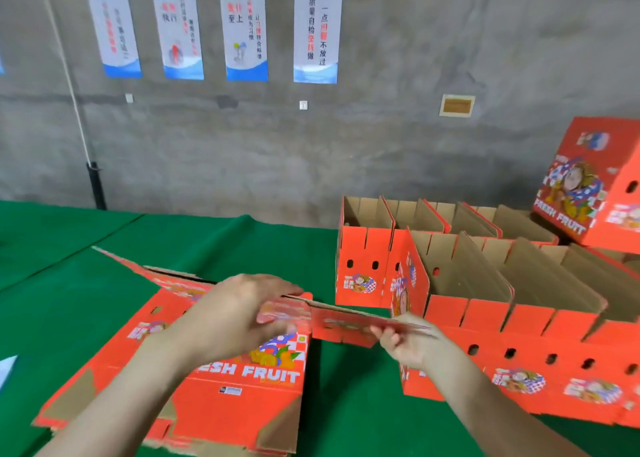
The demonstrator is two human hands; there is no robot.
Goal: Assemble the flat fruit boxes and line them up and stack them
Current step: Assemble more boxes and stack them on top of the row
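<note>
A red flat fruit box (pixel 221 387) printed FRESH FRUIT lies on the green table (pixel 69 283), partly unfolded. My left hand (pixel 235 314) lies over its upper edge with fingers curled round the raised side flap (pixel 343 321). My right hand (pixel 405 342) pinches the right end of that same flap from below. To the right, several assembled open boxes stand in rows: a near row (pixel 519 363) and a far row (pixel 415 221).
A closed red box (pixel 595 179) leans tilted on the far row at the right edge. A grey concrete wall with several posters stands behind the table. A black post (pixel 97 186) rises at the table's back left.
</note>
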